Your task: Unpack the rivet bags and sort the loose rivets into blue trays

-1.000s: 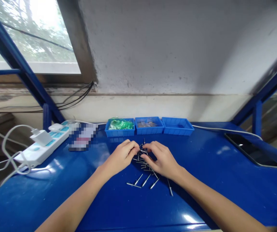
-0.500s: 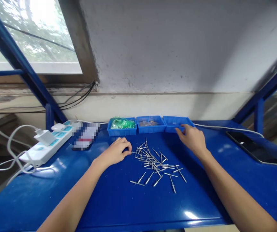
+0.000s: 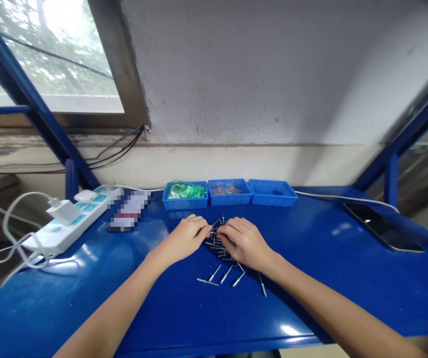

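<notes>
A loose pile of small metal rivets [image 3: 224, 272] lies on the blue table [image 3: 311, 278]. My left hand [image 3: 185, 237] rests at the pile's left edge with its fingers pinched together on a rivet. My right hand [image 3: 244, 242] covers the middle of the pile, fingers curled down and pinching among the rivets, fingertips almost meeting the left hand's. Behind the pile stand three blue bins in a row: the left bin [image 3: 184, 202] holds green pieces, the middle bin [image 3: 230, 199] holds small parts, and the right bin [image 3: 273, 200] looks nearly bare.
A white power strip [image 3: 68, 223] with a plugged charger and cables sits at the left. Beside it lies a blurred-out flat item [image 3: 127, 216]. A dark phone [image 3: 382, 227] rests at the far right, with a white cable [image 3: 333, 199] along the back wall.
My right hand came back from the right bin to the rivet pile, meeting the left hand. The left hand shifted slightly right onto the pile's edge.
</notes>
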`<state>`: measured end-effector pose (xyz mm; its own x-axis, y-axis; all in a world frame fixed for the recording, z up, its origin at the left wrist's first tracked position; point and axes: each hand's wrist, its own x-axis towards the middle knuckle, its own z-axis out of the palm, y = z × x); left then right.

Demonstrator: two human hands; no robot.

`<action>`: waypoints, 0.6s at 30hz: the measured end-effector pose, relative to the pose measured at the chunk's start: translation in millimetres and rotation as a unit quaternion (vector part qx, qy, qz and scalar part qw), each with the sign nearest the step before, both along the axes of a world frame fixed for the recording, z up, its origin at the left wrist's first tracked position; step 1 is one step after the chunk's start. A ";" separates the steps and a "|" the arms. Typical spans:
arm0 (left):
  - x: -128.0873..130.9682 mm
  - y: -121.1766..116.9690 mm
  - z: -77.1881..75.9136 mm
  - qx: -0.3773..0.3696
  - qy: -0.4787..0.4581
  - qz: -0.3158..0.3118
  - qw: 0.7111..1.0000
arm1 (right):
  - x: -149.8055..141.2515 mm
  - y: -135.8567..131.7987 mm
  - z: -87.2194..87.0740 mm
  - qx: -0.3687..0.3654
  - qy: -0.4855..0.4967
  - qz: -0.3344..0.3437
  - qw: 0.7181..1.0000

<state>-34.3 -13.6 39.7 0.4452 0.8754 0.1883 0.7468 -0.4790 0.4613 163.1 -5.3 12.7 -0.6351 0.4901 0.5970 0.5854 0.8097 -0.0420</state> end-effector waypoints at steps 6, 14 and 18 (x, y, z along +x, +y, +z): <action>-0.4 -5.6 3.7 0.011 -0.115 0.011 0.993 | 2.8 1.9 3.6 -0.008 0.052 -0.034 0.998; 4.3 -6.7 5.4 0.050 -0.074 0.014 0.996 | 3.1 -0.6 5.1 -0.025 0.082 -0.020 0.996; 3.4 -5.7 4.2 0.033 -0.074 0.000 0.997 | 4.6 -1.5 6.7 0.018 0.071 -0.006 0.997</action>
<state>-30.9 -19.4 43.9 0.4081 0.8591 0.3088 0.6737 -0.5117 0.5333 167.7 -6.8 19.4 -0.5362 0.4742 0.6983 0.5856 0.8048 -0.0968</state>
